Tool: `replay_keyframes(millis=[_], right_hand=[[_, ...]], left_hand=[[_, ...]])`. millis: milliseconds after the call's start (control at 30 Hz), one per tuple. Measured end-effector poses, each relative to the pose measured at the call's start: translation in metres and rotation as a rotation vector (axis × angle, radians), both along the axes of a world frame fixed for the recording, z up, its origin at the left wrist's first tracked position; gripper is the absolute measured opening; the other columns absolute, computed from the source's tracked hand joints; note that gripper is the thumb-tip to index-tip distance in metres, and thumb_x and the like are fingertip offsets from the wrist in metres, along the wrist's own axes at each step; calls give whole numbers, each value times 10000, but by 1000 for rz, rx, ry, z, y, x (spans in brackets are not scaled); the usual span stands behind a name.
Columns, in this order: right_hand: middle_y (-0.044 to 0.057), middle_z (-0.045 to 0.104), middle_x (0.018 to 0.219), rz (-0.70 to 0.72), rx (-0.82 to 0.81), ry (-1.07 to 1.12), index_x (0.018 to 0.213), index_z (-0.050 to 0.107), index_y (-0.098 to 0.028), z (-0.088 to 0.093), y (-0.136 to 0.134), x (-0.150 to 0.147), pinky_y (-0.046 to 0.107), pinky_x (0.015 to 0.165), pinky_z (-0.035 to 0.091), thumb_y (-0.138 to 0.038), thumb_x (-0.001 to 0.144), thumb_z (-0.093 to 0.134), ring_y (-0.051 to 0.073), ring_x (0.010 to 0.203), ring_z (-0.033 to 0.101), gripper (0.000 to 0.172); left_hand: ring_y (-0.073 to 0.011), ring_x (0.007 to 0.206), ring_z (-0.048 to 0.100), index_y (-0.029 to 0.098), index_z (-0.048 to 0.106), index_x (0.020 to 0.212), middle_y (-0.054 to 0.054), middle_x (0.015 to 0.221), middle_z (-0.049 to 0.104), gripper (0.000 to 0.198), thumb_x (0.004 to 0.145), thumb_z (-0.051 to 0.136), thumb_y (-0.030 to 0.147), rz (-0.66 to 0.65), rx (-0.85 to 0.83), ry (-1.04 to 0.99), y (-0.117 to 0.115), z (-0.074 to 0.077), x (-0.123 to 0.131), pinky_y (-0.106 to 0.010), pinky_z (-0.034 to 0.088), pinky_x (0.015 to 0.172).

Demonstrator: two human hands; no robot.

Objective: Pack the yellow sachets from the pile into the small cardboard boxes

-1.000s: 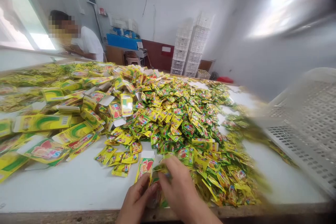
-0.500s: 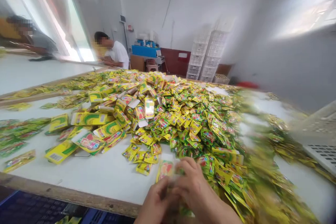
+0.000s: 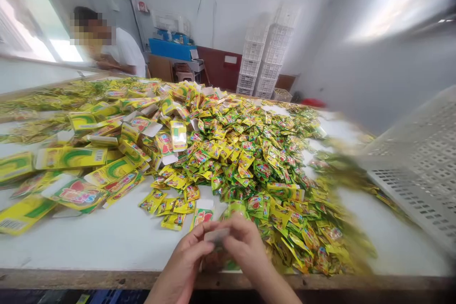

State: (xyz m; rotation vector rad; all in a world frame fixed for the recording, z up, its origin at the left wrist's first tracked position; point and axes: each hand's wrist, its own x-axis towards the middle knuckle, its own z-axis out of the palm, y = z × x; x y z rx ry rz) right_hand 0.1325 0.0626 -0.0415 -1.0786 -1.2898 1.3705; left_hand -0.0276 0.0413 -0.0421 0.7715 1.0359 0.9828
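Both my hands are together near the table's front edge, closed around a small carton [image 3: 216,235]. Its pale end flap shows between my thumbs; the rest of it is mostly hidden by my fingers. My left hand [image 3: 190,254] grips it from the left, and my right hand [image 3: 245,244] from the right. Just beyond my fingertips lies another small box [image 3: 204,213] with a white flap and red fruit print. A heap of yellow and green sachets [image 3: 249,156] spreads in front of and to the right of my hands.
Yellow printed cartons [image 3: 74,156] are piled on the left, several with open flaps. A white perforated crate [image 3: 402,190] stands tilted at the right. The wooden table edge [image 3: 89,279] runs below. A person in a white shirt [image 3: 124,52] sits at the far left, and stacked white crates [image 3: 254,57] stand behind.
The view has shifted right and nearer, so the heap appears further left. My hands have drawn together, with the carton's pale flap now showing between the thumbs.
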Motion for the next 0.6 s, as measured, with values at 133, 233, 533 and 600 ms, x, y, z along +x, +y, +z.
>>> replay_keyframes(millis=[133, 233, 533, 600], right_hand=[[38, 636, 767, 38, 50, -30, 830, 790, -211, 2, 9, 3, 254, 586, 475, -384, 811, 682, 148, 654, 561, 205], [2, 610, 674, 56, -129, 62, 860, 776, -205, -6, 12, 5, 220, 451, 426, -421, 740, 762, 100, 483, 499, 247], [29, 687, 739, -16, 345, -233, 817, 767, -208, -3, 5, 17, 264, 641, 482, -291, 760, 786, 168, 692, 615, 102], [26, 690, 785, -3, 413, -273, 864, 749, -215, -6, -1, 20, 258, 659, 488, -236, 801, 749, 161, 715, 623, 67]], left_hand=[[-294, 1238, 554, 221, 736, 1078, -69, 1188, 719, 337, 792, 697, 394, 200, 125, 252, 0, -13, -3, -426, 377, 1096], [-292, 1222, 573, 244, 744, 1079, -52, 1198, 719, 342, 791, 698, 422, 200, 164, 350, 1, -22, -7, -427, 384, 1104], [-267, 992, 678, 260, 780, 872, -57, 984, 763, 109, 797, 709, 295, 88, 567, 584, 6, -23, -13, -368, 519, 942], [-263, 1019, 673, 273, 779, 888, -56, 1022, 757, 123, 776, 734, 251, 56, 627, 582, 3, -25, -15, -359, 518, 952]])
